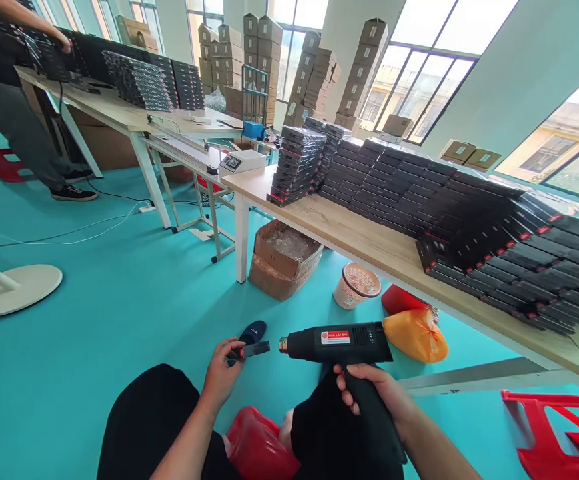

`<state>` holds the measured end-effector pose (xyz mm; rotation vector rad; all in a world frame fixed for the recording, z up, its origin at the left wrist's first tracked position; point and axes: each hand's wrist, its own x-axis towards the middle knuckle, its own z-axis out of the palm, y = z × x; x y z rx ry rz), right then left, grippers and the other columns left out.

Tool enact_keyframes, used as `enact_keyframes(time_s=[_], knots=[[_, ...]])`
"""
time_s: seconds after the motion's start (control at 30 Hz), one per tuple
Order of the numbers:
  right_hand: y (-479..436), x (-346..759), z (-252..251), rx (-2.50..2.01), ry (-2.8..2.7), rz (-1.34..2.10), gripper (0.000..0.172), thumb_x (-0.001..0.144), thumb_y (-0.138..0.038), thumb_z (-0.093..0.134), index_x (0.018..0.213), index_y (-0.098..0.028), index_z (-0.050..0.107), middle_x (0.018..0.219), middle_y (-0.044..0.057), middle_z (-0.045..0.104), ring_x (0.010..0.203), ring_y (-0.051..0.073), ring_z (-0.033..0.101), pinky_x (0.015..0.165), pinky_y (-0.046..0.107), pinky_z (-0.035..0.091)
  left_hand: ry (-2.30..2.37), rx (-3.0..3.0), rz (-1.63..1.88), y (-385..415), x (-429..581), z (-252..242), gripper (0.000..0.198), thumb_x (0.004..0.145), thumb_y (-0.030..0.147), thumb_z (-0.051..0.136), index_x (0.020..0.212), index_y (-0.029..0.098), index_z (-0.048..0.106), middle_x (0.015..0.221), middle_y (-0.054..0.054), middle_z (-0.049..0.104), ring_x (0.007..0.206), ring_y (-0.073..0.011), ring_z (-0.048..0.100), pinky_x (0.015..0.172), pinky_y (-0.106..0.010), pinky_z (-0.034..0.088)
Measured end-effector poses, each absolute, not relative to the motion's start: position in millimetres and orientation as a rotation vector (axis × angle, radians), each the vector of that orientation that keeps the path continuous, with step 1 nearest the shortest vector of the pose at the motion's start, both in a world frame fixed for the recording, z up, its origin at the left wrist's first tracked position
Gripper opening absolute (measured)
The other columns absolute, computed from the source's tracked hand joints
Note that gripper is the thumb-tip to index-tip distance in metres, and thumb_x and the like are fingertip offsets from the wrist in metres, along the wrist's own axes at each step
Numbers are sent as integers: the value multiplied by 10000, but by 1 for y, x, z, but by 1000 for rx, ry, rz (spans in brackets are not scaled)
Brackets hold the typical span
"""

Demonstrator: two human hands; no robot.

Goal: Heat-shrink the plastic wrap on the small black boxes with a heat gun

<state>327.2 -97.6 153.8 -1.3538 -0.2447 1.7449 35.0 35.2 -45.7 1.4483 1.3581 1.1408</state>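
My right hand [362,387] is wrapped round the handle of a black heat gun [304,345]. A red label shows on its side, and its metal nozzle points left. Just in front of the nozzle, a small flat black box [256,349] with a red mark is gripped between the fingers of my left hand [225,363]. A short gap separates the box from the nozzle. Both things are held above the floor, over my knees. Whether film covers this box I cannot make out.
Stacks of similar black boxes [384,183] line the table [339,227] on my right. Beneath it stand a carton of plastic film [274,267], a bin [348,293] and an orange bag [412,335]. A red stool [544,433] is at right; another person [9,127] stands far left.
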Motion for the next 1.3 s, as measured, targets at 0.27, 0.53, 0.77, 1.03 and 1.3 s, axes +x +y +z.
enact_keyframes(time_s=[0.27,0.53,0.77,1.03,1.3], knots=[[-89,257,152,-1381,-564,1700,338,641,-297,765,909,-108,684,673,40,687,510,153,602,465,257,455,1434,1603,1089,32,35,-49,327,659,180,631,939,245,788,1226,-107,620,1199,-313,576,1051,-497,467],[-81,260,160,-1419,-640,1705,328,642,-293,749,908,-114,678,637,27,669,481,145,577,469,270,438,1455,1614,1107,36,32,-55,307,686,231,630,952,225,784,1243,-131,606,1184,-331,591,1013,-506,487],[-83,273,154,-1467,-590,1634,306,676,-340,754,867,-114,677,665,32,661,513,143,585,455,257,430,1450,1459,1131,35,31,-53,285,686,316,650,915,210,782,1185,-138,634,1075,-307,639,840,-429,557],[-88,273,147,-1475,-585,1621,330,678,-338,766,902,-114,671,678,27,660,526,141,587,470,257,439,1444,1372,1152,39,31,-49,306,602,291,636,862,211,776,1134,-123,694,1117,-314,628,980,-457,480],[-74,277,158,-1470,-633,1564,348,692,-361,775,928,-131,661,686,16,663,551,145,594,505,265,451,1241,650,942,31,34,-25,240,635,294,560,804,177,683,665,-12,670,654,-231,636,630,-338,501]])
